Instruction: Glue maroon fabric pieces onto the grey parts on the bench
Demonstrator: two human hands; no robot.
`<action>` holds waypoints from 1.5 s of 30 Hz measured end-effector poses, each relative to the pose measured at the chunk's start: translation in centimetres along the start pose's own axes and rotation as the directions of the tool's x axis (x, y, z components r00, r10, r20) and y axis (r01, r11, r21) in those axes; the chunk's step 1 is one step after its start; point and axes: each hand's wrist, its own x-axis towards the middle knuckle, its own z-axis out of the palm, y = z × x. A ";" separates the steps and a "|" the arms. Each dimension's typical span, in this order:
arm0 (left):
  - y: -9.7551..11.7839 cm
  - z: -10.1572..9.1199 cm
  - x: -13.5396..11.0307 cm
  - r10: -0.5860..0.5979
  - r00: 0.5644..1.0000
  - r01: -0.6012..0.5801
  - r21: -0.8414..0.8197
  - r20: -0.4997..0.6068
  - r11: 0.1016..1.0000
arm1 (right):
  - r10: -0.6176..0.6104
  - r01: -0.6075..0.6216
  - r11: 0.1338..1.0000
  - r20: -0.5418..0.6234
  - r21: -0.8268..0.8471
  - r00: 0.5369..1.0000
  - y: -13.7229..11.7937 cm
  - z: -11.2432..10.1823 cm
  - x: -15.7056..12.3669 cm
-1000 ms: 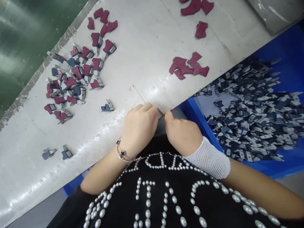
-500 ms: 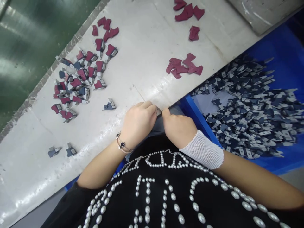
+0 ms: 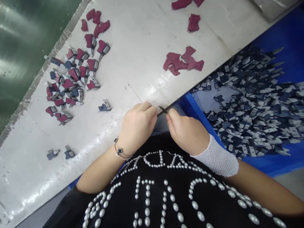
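Note:
My left hand point(image 3: 139, 125) is closed in a pinch at the table's front edge, a bracelet round its wrist. A thin pale sliver pokes out at its fingertips; the rest of what it grips is hidden. Close to it, my right hand point(image 3: 186, 129) is closed on a small dark pointed blade point(image 3: 163, 110), whose tip points toward my left fingers. A white mesh cuff point(image 3: 217, 158) covers my right wrist. On the table to the left lies a single blue and grey part point(image 3: 104, 106).
The pale table point(image 3: 133, 41) carries a pile of maroon, blue and grey parts point(image 3: 71, 82) at left, two loose blue-grey parts point(image 3: 69, 153) nearer me, and flat maroon pieces point(image 3: 182, 61). A blue bin point(image 3: 201, 118) at right holds many blue-grey parts.
My right hand has drawn back a little to the right, and the dark blade now shows at its fingertips. My left hand stays in nearly the same place. The view has shifted slightly.

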 end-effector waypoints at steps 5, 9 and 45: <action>0.4 -0.5 0.5 -0.094 0.995 0.096 -0.055 0.039 0.994 | -0.031 0.028 0.998 -0.061 -0.052 0.998 0.7 -0.2 0.1; 0.6 -0.9 0.9 -0.131 0.988 0.136 -0.059 0.075 0.989 | -0.075 0.067 0.993 -0.077 -0.096 0.994 0.9 -0.8 0.0; 0.4 -2.4 1.8 -0.237 0.943 0.282 -0.185 0.232 0.941 | -0.142 0.125 0.975 -0.083 -0.184 0.986 1.7 -1.5 0.8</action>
